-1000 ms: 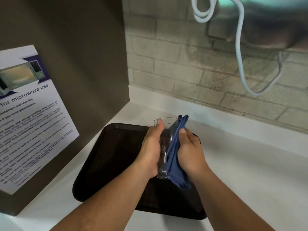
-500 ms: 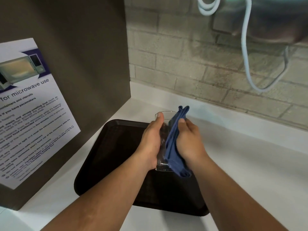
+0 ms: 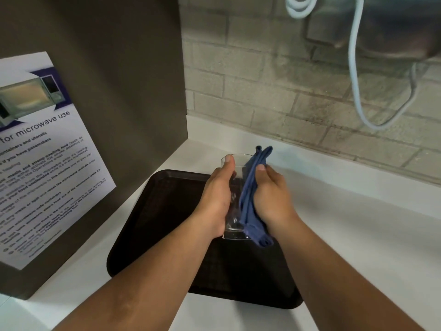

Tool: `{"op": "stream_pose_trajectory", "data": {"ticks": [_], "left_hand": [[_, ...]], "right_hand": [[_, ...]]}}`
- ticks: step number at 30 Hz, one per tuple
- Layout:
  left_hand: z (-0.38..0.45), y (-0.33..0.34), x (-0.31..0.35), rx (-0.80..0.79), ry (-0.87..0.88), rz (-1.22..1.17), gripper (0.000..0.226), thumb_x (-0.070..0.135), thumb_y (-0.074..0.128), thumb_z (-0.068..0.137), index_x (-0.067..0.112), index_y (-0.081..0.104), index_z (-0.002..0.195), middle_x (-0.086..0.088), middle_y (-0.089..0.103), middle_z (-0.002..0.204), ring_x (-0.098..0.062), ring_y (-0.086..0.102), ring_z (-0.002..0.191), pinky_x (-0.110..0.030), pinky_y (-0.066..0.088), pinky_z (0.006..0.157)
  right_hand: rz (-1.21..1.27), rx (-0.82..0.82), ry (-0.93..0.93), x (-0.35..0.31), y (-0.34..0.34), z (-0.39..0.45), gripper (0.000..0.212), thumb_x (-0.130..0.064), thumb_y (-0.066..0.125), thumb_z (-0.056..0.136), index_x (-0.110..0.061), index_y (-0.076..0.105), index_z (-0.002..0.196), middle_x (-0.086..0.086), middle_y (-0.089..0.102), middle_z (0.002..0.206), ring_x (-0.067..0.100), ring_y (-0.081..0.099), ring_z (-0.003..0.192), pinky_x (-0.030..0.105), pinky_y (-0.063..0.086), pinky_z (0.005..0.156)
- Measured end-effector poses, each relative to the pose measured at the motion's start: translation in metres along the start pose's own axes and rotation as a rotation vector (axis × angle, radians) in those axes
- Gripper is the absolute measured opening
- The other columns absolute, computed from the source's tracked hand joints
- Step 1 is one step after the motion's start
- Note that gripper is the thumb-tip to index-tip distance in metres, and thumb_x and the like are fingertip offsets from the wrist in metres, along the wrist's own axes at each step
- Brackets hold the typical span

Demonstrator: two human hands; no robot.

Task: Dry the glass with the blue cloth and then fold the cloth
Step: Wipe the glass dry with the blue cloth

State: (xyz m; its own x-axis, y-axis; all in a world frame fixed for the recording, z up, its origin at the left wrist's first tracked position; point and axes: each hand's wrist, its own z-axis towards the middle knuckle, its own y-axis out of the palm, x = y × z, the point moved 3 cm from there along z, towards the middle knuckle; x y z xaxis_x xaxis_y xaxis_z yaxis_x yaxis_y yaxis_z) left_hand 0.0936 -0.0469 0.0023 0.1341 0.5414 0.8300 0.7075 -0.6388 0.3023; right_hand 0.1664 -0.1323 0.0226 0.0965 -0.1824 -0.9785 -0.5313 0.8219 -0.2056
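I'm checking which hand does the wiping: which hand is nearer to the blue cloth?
Right. The right hand grips the blue cloth and presses it against the glass; the left hand holds the glass's other side, apart from the cloth.

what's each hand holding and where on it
The left hand grips the glass around its side, thumb up at the rim. The right hand holds the bunched blue cloth around its middle, pressed against the glass.
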Motion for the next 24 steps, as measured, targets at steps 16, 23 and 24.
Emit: {"op": "stream_pose_trajectory", "data": {"ticks": [16, 23, 24], "left_hand": [[0.001, -0.006, 0.011, -0.063, -0.028, -0.025, 0.069, 0.079, 0.054, 0.095, 0.016, 0.081, 0.102, -0.01, 0.085, 0.085, -0.025, 0.084, 0.074, -0.038, 0.067, 0.063], [-0.002, 0.003, 0.011, 0.037, -0.052, 0.242, 0.096, 0.087, 0.047, 0.09, 0.025, 0.044, 0.163, -0.017, 0.062, 0.153, -0.039, 0.067, 0.131, -0.06, 0.057, 0.108], [-0.003, 0.002, 0.01, 0.031, -0.059, 0.223, 0.094, 0.087, 0.046, 0.09, 0.024, 0.048, 0.161, -0.016, 0.064, 0.151, -0.038, 0.068, 0.129, -0.06, 0.057, 0.108]], "right_hand": [[0.101, -0.018, 0.034, 0.003, 0.002, 0.002, 0.034, -0.037, 0.036, 0.103, -0.019, 0.065, 0.101, 0.001, 0.071, 0.085, 0.021, 0.069, 0.08, 0.03, 0.052, 0.072], [-0.109, 0.042, -0.129, 0.008, 0.003, -0.004, 0.039, -0.035, 0.032, 0.104, -0.027, 0.044, 0.14, -0.011, 0.067, 0.096, 0.005, 0.066, 0.087, 0.014, 0.045, 0.065], [-0.147, 0.057, -0.172, 0.005, 0.003, -0.005, 0.039, -0.035, 0.032, 0.104, -0.028, 0.042, 0.141, -0.009, 0.067, 0.094, 0.004, 0.066, 0.084, 0.012, 0.045, 0.064]]}}
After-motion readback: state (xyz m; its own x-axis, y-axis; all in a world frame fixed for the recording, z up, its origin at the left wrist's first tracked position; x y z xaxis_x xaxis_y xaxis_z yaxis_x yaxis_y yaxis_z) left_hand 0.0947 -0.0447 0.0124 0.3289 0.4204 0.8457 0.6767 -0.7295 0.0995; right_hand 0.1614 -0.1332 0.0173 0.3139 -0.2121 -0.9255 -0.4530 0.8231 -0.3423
